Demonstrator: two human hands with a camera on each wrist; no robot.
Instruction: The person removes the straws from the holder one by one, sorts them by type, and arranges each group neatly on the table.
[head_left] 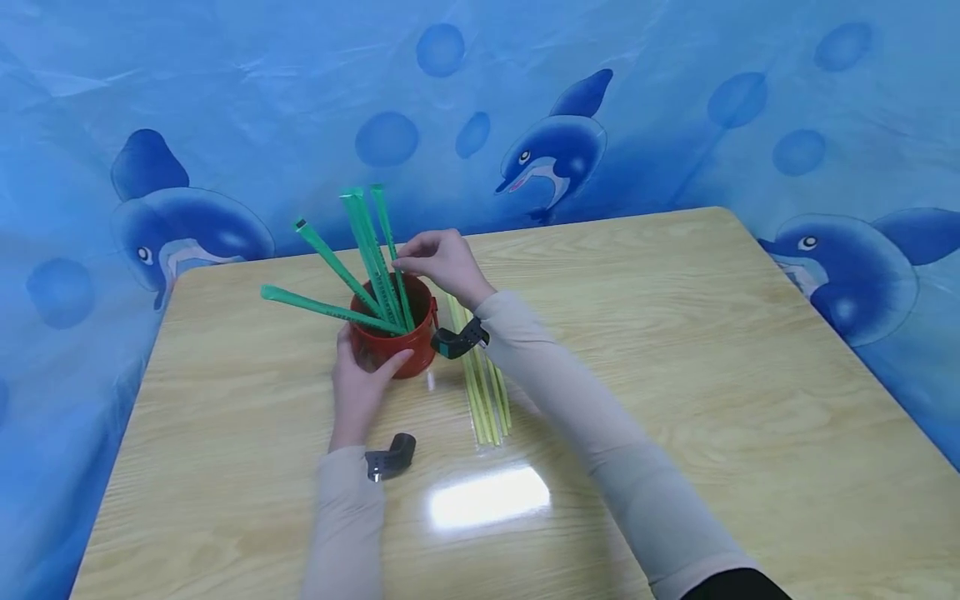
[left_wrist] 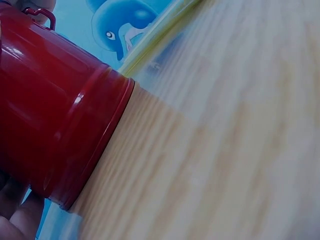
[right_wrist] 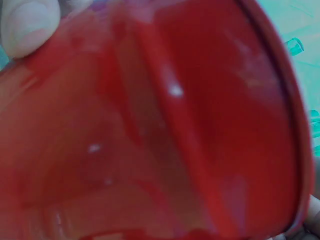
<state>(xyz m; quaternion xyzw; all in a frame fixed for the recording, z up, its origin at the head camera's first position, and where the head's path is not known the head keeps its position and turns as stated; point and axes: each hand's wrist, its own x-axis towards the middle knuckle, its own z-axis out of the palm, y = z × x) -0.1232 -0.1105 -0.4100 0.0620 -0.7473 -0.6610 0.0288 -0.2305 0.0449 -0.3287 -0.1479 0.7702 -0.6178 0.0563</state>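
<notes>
Grey right sleeve [head_left: 637, 479], foreground. Left hand [head_left: 358, 387] grips red pail [head_left: 392, 347] from the left; right hand [head_left: 447, 265], nearer, pinches rightmost green stick [head_left: 386, 223], long axis near-upright.

Bucket [head_left: 422, 352] plain glossy red; sticks in it [head_left: 372, 254] bright green with small dark print along them; sticks on the table [head_left: 487, 408] pale yellow; table [head_left: 712, 375] light tan, streaky wood grain. Backdrop [head_left: 285, 83] light blue, patterned with darker blue round spots [head_left: 387, 139] and dolphins [head_left: 558, 154] in deep blue with whitish bellies; sleeves [head_left: 562, 383] plain light grey, black patch [head_left: 735, 585] at bottom of the right one; wrist devices [head_left: 392, 458] black.
</notes>
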